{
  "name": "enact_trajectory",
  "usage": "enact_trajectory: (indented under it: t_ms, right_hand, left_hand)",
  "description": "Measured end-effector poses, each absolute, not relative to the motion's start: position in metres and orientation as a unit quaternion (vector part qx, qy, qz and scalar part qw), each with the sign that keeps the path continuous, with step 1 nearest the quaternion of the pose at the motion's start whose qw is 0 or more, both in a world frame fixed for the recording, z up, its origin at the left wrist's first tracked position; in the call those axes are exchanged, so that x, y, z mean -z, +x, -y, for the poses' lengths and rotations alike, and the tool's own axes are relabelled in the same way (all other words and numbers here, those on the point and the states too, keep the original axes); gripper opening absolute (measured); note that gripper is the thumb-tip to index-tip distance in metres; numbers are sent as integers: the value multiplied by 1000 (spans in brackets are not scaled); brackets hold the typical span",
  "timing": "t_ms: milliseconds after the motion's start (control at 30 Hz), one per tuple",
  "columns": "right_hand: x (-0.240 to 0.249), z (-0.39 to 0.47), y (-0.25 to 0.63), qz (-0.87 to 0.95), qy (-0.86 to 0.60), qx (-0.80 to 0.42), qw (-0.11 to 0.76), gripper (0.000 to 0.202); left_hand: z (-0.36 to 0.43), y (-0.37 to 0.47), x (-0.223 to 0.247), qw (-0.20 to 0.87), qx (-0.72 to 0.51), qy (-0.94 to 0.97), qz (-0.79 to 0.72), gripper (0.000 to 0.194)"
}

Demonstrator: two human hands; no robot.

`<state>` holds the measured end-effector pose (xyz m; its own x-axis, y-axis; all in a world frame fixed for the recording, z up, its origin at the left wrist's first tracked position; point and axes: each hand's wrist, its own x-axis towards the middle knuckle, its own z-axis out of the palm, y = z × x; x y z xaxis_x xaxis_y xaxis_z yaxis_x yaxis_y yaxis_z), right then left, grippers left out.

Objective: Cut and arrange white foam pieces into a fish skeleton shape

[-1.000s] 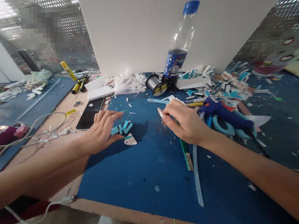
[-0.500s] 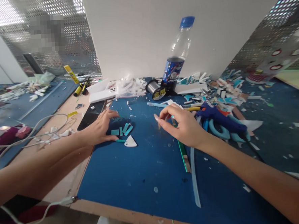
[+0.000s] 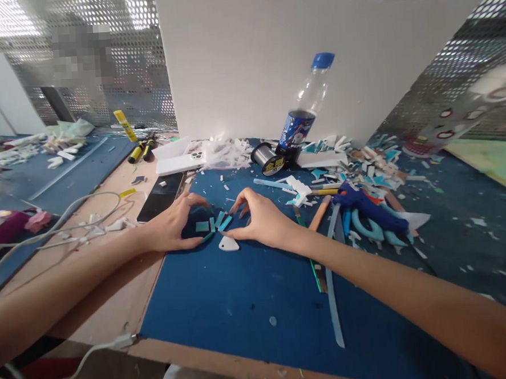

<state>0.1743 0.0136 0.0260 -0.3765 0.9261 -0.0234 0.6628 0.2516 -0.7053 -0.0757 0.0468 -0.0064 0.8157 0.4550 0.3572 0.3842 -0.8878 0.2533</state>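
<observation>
Several small light-blue pieces [image 3: 203,227] lie on the blue mat [image 3: 242,299] between my two hands. Curved around their left side is my left hand [image 3: 175,223], fingers apart, its thumb beside a thin teal strip. From the right, my right hand [image 3: 261,217] reaches in with thumb and index finger apart, the thumb tip close to the pieces. Just below that thumb sits a white rounded triangular piece [image 3: 229,244] with a small hole. Neither hand visibly holds anything.
A black phone [image 3: 161,196] lies at the left. A wire spool [image 3: 268,158], a cola bottle [image 3: 296,127] and white scraps stand behind. On the right are a blue glue gun [image 3: 368,208], pale strips and many offcuts. A white cable [image 3: 66,224] runs at far left.
My right hand has moved left and down to the light-blue pieces. My left hand stays beside them with its thumb a little further over. The view has shifted slightly.
</observation>
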Motion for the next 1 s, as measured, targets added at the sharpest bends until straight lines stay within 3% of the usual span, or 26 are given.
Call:
enact_trajectory:
  t_ms: [400, 533, 633, 833, 1000]
  right_hand:
    - [-23, -32, 179, 781, -486, -338, 198, 36]
    - [-26, -35, 185, 796, -462, -344, 187, 31]
    - [-31, -34, 188, 812, -447, -332, 173, 30]
    - [-27, -30, 193, 842, -470, -205, 171, 41]
    - [-10, -34, 191, 890, -439, -50, 115, 48]
  left_hand:
    - [-53, -77, 3, -60, -201, 943, -258, 44]
    - [-52, -77, -2, -155, -128, 947, -251, 36]
    - [-52, -74, -4, -155, -74, 952, -252, 35]
    - [-50, -66, 1, -124, -67, 943, -301, 32]
    - [-44, -58, 5, -110, -73, 929, -347, 35]
